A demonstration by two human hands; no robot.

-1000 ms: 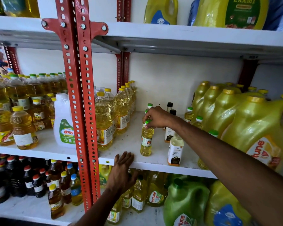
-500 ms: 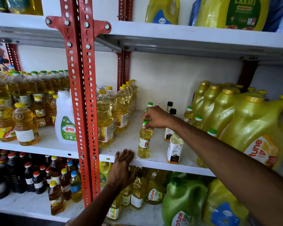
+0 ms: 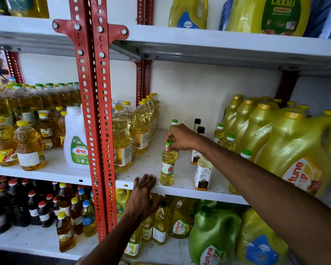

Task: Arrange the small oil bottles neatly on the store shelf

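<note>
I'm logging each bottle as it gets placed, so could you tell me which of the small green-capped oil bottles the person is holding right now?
The one nearest the shelf's front edge: the right hand grips its green cap. This small oil bottle stands upright, alone; the others sit untouched farther back.

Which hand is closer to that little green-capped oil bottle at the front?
Right. The right hand grips the small bottle at its cap; the left hand rests on the shelf edge beside its base.

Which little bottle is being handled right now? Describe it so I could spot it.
Find the red upright post; right of it, on the middle shelf, stands a small oil bottle near the front edge. Only its green cap is pinched by the right hand.
</note>
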